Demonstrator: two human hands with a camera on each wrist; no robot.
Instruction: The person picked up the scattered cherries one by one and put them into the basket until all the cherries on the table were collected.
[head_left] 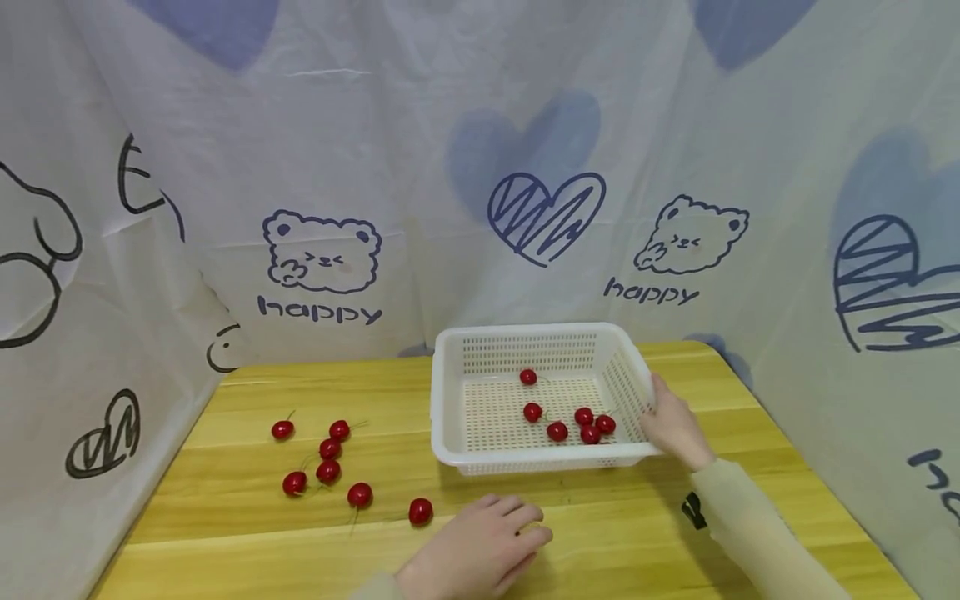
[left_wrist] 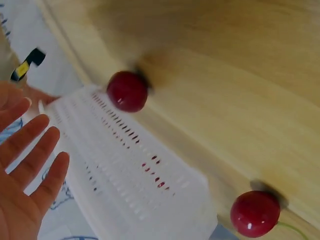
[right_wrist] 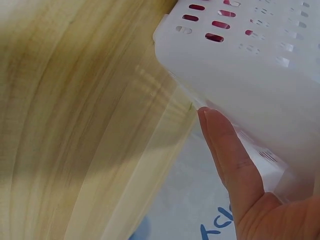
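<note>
A white plastic basket [head_left: 448, 392] with slotted walls stands at the back of the table, and several red cherries [head_left: 557, 431] lie in its right half. My right hand [head_left: 675, 423] holds the basket by its right side near the front corner; in the right wrist view the thumb [right_wrist: 232, 155] lies along the outer wall. In front of the basket, my left hand [head_left: 483, 546] hovers with fingers spread and nothing in them, as the left wrist view shows. The nearest loose cherry [head_left: 421, 512] sits just left of that hand.
Several more stemmed cherries [head_left: 328, 472] are scattered over the left part of the wooden table [head_left: 225, 500]. A printed cloth [head_left: 420, 167] hangs behind and along both sides. A small black object [head_left: 693, 510] shows beside the right sleeve [head_left: 757, 517].
</note>
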